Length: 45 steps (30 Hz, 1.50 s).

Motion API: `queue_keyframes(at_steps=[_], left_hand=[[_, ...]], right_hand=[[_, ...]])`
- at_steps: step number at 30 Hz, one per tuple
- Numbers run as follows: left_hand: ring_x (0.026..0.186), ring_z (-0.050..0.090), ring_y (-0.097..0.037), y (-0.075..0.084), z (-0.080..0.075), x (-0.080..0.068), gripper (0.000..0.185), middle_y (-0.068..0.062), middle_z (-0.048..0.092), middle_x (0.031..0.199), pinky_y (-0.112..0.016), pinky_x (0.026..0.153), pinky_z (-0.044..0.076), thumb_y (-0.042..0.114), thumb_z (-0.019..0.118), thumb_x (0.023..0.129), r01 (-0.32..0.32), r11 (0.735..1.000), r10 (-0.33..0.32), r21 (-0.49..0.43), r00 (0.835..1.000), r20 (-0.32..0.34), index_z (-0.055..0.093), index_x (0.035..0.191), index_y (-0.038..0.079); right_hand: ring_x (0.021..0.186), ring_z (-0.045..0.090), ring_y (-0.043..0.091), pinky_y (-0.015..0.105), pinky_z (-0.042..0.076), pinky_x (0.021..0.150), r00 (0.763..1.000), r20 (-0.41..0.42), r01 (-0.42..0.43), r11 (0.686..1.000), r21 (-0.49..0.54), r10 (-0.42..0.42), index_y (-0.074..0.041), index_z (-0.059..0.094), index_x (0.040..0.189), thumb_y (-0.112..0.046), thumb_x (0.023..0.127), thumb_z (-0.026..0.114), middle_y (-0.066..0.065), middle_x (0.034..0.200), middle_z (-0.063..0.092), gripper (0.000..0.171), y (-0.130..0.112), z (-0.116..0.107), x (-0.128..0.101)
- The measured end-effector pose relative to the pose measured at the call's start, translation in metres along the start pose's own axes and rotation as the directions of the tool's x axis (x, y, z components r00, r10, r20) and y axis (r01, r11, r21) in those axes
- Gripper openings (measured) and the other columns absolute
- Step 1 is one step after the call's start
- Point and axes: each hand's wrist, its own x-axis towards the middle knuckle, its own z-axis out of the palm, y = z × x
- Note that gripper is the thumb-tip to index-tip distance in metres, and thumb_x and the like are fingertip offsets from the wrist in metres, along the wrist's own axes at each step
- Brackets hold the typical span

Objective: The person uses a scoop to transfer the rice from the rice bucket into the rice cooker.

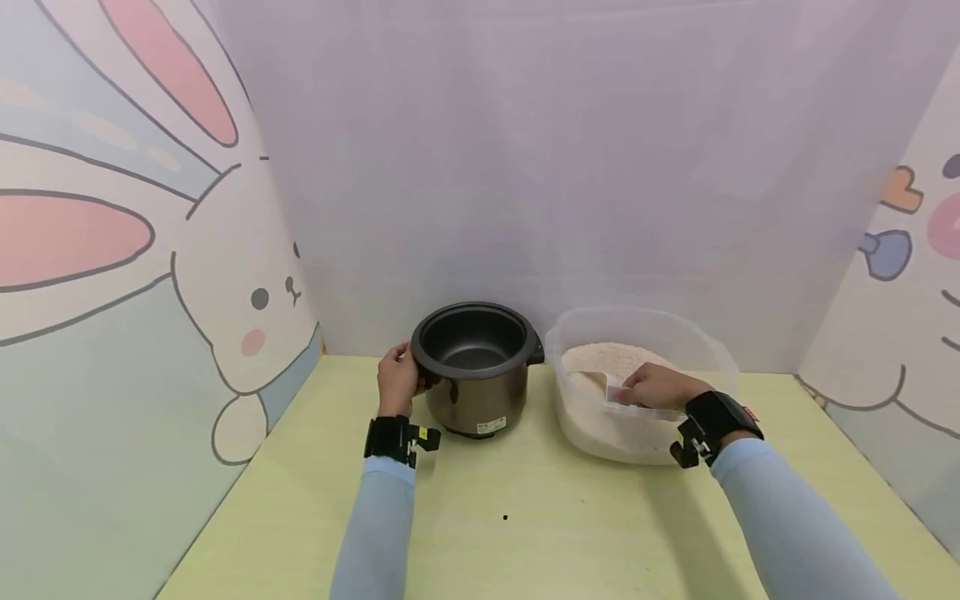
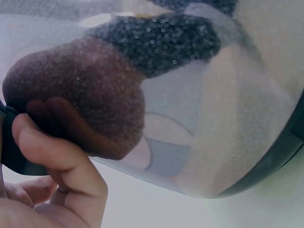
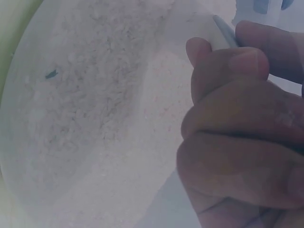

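A rice cooker (image 1: 480, 400) with a brown metallic body and dark inner pot stands lidless at the back of the table. My left hand (image 1: 397, 379) grips its side handle, and the left wrist view shows curled fingers (image 2: 57, 152) at the dark handle (image 2: 19, 152). Right of the cooker stands a translucent plastic tub (image 1: 637, 321) holding white rice (image 1: 611, 357). Inside the tub, my right hand (image 1: 660, 387) holds a clear plastic scoop (image 1: 612, 390) at the rice. Curled fingers hide most of the scoop in the right wrist view.
The pale yellow table (image 1: 480, 533) carries a small black speck (image 1: 506, 517) in front of the cooker. A plain pale curtain (image 1: 525, 167) hangs close behind the cooker and tub. Printed cartoon panels (image 1: 225, 275) flank the table on both sides.
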Motion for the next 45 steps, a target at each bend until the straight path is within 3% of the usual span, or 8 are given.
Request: queue_keyframes(at_steps=[12, 20, 28, 37, 45], left_hand=[[0.051, 0.055, -0.009, -0.001, 0.0, -0.001, 0.043, -0.005, 0.058, 0.086, -0.022, 0.047, 0.051, 0.038, 0.06, 0.104, 0.003, 1.0, -0.003, -0.006, 1.0, -0.009, 0.064, 0.132, 0.006], [0.052, 0.055, -0.009, -0.006, -0.004, -0.004, 0.044, -0.004, 0.057, 0.086, -0.022, 0.048, 0.051, 0.038, 0.058, 0.105, 0.018, 1.0, -0.018, -0.006, 1.0, -0.004, 0.063, 0.133, 0.005], [0.051, 0.055, -0.009, -0.005, -0.001, -0.003, 0.046, -0.004, 0.056, 0.085, -0.022, 0.047, 0.051, 0.039, 0.059, 0.104, 0.006, 1.0, -0.006, -0.01, 1.0, 0.011, 0.062, 0.134, 0.004], [0.051, 0.054, -0.009, -0.001, 0.003, 0.0, 0.043, -0.004, 0.057, 0.086, -0.022, 0.047, 0.05, 0.037, 0.059, 0.104, 0.02, 0.999, -0.019, -0.032, 1.0, 0.013, 0.062, 0.135, 0.006], [0.052, 0.054, -0.009, -0.005, 0.0, -0.001, 0.044, -0.004, 0.055, 0.084, -0.023, 0.048, 0.051, 0.041, 0.06, 0.104, -0.013, 1.0, 0.013, -0.01, 1.0, 0.008, 0.064, 0.131, 0.006]], right_hand=[[0.056, 0.036, 0.011, 0.028, 0.035, 0.062, 0.999, 0.041, -0.036, 0.993, 0.109, 0.031, 0.005, 0.073, 0.105, -0.022, 0.107, 0.055, -0.004, 0.062, 0.044, 0.032, -0.002, -0.002, -0.004], [0.052, 0.029, 0.009, 0.027, 0.033, 0.06, 0.996, 0.078, -0.045, 0.981, 0.187, 0.031, 0.009, 0.072, 0.104, -0.017, 0.107, 0.053, -0.006, 0.06, 0.037, 0.032, 0.0, -0.002, -0.005], [0.049, 0.03, 0.008, 0.025, 0.032, 0.052, 0.996, 0.059, -0.083, 0.978, 0.191, 0.073, 0.008, 0.071, 0.116, -0.019, 0.107, 0.053, -0.005, 0.06, 0.047, 0.034, 0.004, -0.006, -0.005], [0.048, 0.025, 0.01, 0.026, 0.027, 0.047, 0.994, 0.038, -0.104, 0.971, 0.215, 0.098, 0.012, 0.061, 0.127, -0.027, 0.11, 0.05, -0.002, 0.062, 0.043, 0.045, 0.003, -0.016, -0.012], [0.049, 0.024, 0.01, 0.027, 0.026, 0.047, 0.991, 0.004, -0.128, 0.935, 0.33, 0.134, 0.013, 0.058, 0.127, -0.027, 0.111, 0.046, -0.001, 0.066, 0.042, 0.045, 0.005, -0.015, -0.012]])
